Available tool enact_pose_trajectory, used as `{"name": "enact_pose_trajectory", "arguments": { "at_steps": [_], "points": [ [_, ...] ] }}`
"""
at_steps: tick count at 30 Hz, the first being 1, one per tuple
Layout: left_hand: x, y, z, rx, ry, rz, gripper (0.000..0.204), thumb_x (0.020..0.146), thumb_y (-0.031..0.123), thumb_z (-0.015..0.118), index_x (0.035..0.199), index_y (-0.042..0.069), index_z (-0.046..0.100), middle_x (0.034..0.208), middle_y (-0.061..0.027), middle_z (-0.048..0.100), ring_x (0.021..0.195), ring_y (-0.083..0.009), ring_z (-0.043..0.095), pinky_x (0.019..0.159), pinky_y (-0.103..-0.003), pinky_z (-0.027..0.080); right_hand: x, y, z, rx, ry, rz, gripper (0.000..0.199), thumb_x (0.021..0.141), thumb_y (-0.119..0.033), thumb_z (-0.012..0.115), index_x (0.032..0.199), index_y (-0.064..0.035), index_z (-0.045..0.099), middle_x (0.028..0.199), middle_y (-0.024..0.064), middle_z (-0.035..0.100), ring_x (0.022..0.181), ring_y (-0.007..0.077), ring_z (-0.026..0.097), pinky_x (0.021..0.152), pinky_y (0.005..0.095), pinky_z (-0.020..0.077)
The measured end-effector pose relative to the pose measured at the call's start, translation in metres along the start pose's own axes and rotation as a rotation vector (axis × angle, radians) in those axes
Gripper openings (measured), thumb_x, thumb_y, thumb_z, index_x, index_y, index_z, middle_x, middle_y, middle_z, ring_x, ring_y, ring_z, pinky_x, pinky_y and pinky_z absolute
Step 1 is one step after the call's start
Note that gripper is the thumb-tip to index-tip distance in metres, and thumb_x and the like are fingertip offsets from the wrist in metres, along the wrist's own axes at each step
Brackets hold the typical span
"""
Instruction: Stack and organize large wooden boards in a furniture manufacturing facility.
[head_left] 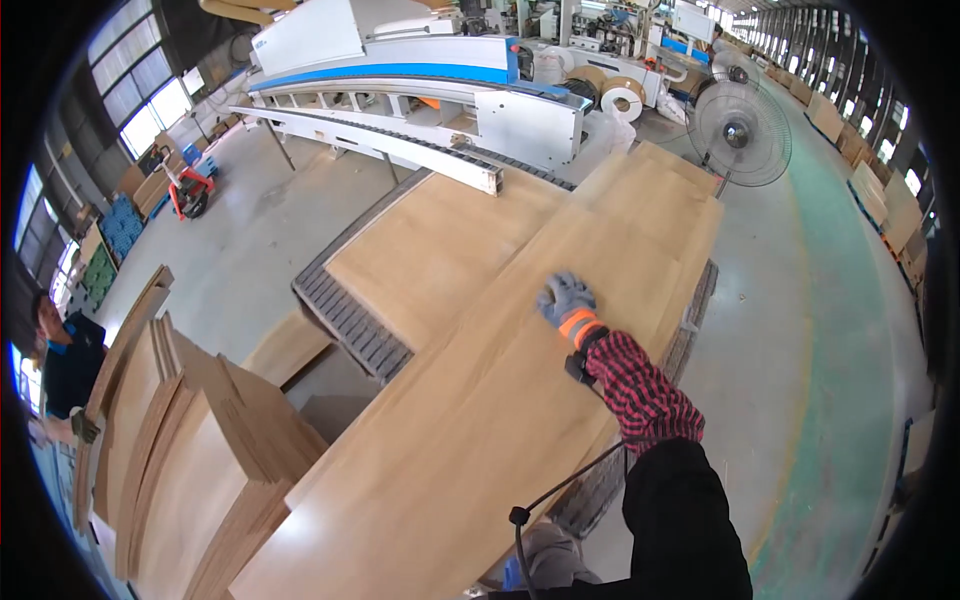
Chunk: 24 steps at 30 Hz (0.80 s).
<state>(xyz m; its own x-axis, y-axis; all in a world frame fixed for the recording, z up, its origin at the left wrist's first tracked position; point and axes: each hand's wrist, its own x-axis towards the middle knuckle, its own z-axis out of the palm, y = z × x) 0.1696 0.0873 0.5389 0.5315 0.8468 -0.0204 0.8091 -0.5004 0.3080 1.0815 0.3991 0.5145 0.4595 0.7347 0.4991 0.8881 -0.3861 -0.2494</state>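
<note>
My right hand [568, 299], in a grey work glove with an orange cuff, rests on a long light-brown wood panel [450, 400]. Its fingers look slightly bent and apart, pressing on the surface rather than gripping an edge. The panel runs from the lower left towards the upper right, across the supports below it. Beyond it lies another wide wood panel [440, 250] on a dark roller conveyor [345, 315]. My left hand does not show.
Stacked curved-looking boards [200, 450] stand at the left, beside a co-worker [70, 350] with a gloved hand on them. A white and blue machine [390, 75] spans the back. A pedestal fan [738, 133] stands at right; a red pallet jack [190, 190] is far left.
</note>
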Motion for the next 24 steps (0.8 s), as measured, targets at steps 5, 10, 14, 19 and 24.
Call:
{"name": "enact_pose_trajectory", "arguments": {
  "at_steps": [5, 10, 14, 19, 24],
  "points": [
    [0.080, 0.046, 0.018, -0.236, 0.029, -0.145, 0.053, 0.078, 0.043, 0.054, 0.114, 0.004, 0.047, 0.092, -0.0082, 0.050, 0.074, -0.0198, 0.044, 0.071, -0.035, 0.040, 0.116, 0.082, 0.034, -0.148, 0.013, -0.009, 0.043, 0.071, -0.042, 0.052, 0.101, -0.0118, 0.055, 0.107, 0.0108, 0.053, 0.101, 0.0308, 0.047, 0.086, 0.0403, 0.0370],
    [0.118, 0.084, 0.023, -0.457, 0.096, -0.331, 0.055, 0.078, 0.045, 0.054, 0.115, 0.005, 0.046, 0.098, -0.0083, 0.048, 0.079, -0.0202, 0.044, 0.074, -0.035, 0.040, 0.183, 0.109, 0.052, -0.136, -0.092, 0.267, 0.049, 0.074, -0.048, 0.045, 0.104, -0.0119, 0.056, 0.111, 0.0120, 0.053, 0.104, 0.0321, 0.048, 0.087, 0.0418, 0.0372],
    [0.122, 0.114, 0.030, -0.643, 0.176, -0.493, 0.056, 0.078, 0.046, 0.053, 0.116, 0.006, 0.045, 0.102, -0.0083, 0.047, 0.083, -0.0205, 0.044, 0.076, -0.035, 0.040, 0.222, 0.137, 0.064, -0.020, -0.338, 0.403, 0.051, 0.075, -0.051, 0.042, 0.099, -0.0088, 0.059, 0.104, 0.0152, 0.057, 0.098, 0.0335, 0.052, 0.083, 0.0423, 0.0398],
    [0.136, 0.127, 0.045, -0.904, 0.279, -0.658, 0.058, 0.078, 0.048, 0.052, 0.118, 0.007, 0.043, 0.107, -0.0083, 0.045, 0.089, -0.0209, 0.043, 0.079, -0.035, 0.040, 0.247, 0.177, 0.090, 0.058, -0.473, 0.426, 0.053, 0.078, -0.051, 0.038, 0.101, -0.0085, 0.059, 0.103, 0.0172, 0.056, 0.098, 0.0347, 0.052, 0.085, 0.0451, 0.0385],
    [0.118, 0.154, 0.055, -1.142, 0.452, -0.863, 0.059, 0.078, 0.050, 0.051, 0.119, 0.008, 0.042, 0.112, -0.0084, 0.044, 0.094, -0.0213, 0.043, 0.082, -0.035, 0.040, 0.235, 0.180, 0.110, -0.089, -0.269, 0.324, 0.044, 0.083, -0.039, 0.035, 0.094, -0.0050, 0.060, 0.097, 0.0209, 0.056, 0.091, 0.0388, 0.053, 0.074, 0.0476, 0.0423]
  ]
}}
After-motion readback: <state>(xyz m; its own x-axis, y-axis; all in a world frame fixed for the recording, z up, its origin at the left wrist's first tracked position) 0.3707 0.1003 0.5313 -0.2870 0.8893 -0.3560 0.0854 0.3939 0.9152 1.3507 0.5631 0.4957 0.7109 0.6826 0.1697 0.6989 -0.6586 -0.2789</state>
